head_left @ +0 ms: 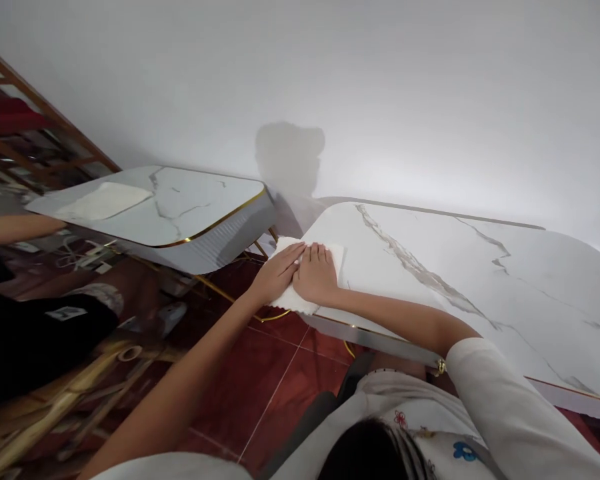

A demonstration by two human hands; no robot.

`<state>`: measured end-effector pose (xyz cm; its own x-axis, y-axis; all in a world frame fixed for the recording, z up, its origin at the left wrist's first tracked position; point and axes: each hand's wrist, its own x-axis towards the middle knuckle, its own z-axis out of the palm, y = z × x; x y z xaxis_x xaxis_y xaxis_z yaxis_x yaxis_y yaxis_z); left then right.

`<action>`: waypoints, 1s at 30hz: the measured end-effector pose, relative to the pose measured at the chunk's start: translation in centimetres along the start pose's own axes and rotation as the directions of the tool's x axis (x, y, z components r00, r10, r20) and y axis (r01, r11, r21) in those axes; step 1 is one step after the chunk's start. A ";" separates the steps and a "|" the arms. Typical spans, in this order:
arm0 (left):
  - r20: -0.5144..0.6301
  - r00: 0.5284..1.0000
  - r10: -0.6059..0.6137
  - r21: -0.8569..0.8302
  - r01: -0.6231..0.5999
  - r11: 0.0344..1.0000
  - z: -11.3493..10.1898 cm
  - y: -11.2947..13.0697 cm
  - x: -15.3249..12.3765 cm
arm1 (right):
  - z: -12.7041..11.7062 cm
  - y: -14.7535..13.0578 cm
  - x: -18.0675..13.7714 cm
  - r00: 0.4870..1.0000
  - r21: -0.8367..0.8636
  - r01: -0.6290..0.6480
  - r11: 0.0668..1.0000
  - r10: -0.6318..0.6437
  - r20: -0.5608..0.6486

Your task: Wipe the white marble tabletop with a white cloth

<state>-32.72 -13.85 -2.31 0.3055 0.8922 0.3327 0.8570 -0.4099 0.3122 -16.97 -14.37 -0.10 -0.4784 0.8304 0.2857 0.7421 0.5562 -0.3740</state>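
A white cloth [305, 305] with a wavy edge lies at the left end of a white marble-patterned table [460, 267], partly over its rounded corner. My left hand [279, 273] lies flat on the cloth's left part, fingers stretched out toward the wall. Beside it, my right hand [316, 275] rests flat on the same cloth, close against the left, fingers pointing away from me. Both palms press down on the cloth without gripping it. The cloth beneath the hands is hidden.
To the left stands a second marble-patterned table [190, 193] with a gold edge, holding another white cloth [111, 200]. A co-worker's arm [20, 228] reaches to it. A wooden chair [80, 393] is at lower left. The wall [430, 100] backs both tables.
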 end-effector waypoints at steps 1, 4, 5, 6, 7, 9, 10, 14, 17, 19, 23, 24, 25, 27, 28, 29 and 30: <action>0.000 1.000 -0.010 0.002 0.010 1.000 -0.1 0.9 -0.6 | -0.2 -0.1 -0.9 1.000 0.008 0.008 1.000 -0.008 0.010; 0.029 0.999 -0.035 0.001 0.035 0.999 -0.1 3.3 -1.8 | -1.1 0.1 -3.1 0.999 0.021 0.016 1.000 -0.016 0.032; 0.044 0.998 -0.045 -0.005 0.046 0.999 0.0 3.8 -1.9 | -1.3 0.3 -3.7 0.999 0.021 0.016 1.000 -0.016 0.033; 0.061 0.996 -0.058 -0.015 0.059 0.998 0.1 4.3 -1.9 | -1.6 0.6 -4.2 0.999 0.020 0.016 1.000 -0.017 0.032; 0.078 0.994 -0.072 -0.030 0.075 0.997 0.2 4.6 -1.7 | -1.8 0.9 -4.6 0.999 0.019 0.017 1.000 -0.017 0.027; 0.102 0.990 -0.101 -0.065 0.108 0.992 0.6 5.1 -0.9 | -2.3 1.5 -4.9 1.000 0.014 0.019 1.000 -0.019 0.015; 0.104 0.988 -0.114 -0.079 0.122 0.989 0.8 5.2 -0.4 | -2.4 1.9 -4.8 1.000 0.008 0.017 1.000 -0.017 0.009; -0.022 0.986 -0.163 -0.076 0.161 0.984 0.9 6.8 1.1 | -2.8 3.5 -3.6 1.000 -0.033 0.008 0.999 -0.008 -0.017; -0.355 0.914 -0.194 -0.032 0.195 0.980 1.0 9.1 -0.4 | -2.9 4.2 -2.6 0.999 -0.065 0.032 0.997 -0.033 -0.026; -0.599 0.772 -0.213 -0.002 0.264 0.964 2.0 10.8 -2.7 | -2.9 4.4 -2.2 0.998 -0.091 0.058 0.994 -0.060 -0.026; -0.701 0.571 -0.427 -0.070 0.541 0.838 8.6 13.9 -8.9 | -3.0 4.7 -1.6 0.997 -0.097 0.080 0.992 -0.081 -0.008; -0.583 0.612 -0.534 -0.098 0.599 0.794 11.0 14.7 -10.6 | -2.9 4.8 -1.4 0.996 -0.077 0.083 0.994 -0.084 -0.007; -0.382 0.690 -0.615 -0.119 0.623 0.773 13.4 15.6 -12.2 | -2.8 5.0 -1.1 0.996 -0.059 0.086 0.995 -0.086 -0.007; -0.052 0.748 -0.662 -0.163 0.648 0.744 17.5 17.8 -15.4 | -2.3 5.5 -0.4 0.995 -0.023 0.102 0.995 -0.102 -0.004; 0.016 0.732 -0.681 -0.173 0.673 0.719 18.9 19.0 -16.8 | -1.9 5.8 0.1 0.993 -0.007 0.115 0.993 -0.115 -0.002; 0.075 0.711 -0.699 -0.180 0.700 0.692 19.9 20.3 -18.0 | -1.5 6.1 0.5 0.992 0.011 0.130 0.991 -0.130 -0.001; 0.136 0.695 -0.706 -0.189 0.718 0.670 20.3 21.5 -19.0 | -1.1 6.4 1.0 0.990 0.027 0.144 0.989 -0.144 -0.001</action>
<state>-11.69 -35.77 -20.05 -0.3360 0.9354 -0.1105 0.7156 0.3297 0.6158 -12.21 -10.02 -1.27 -0.5800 0.7415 0.3372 0.6524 0.6707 -0.3529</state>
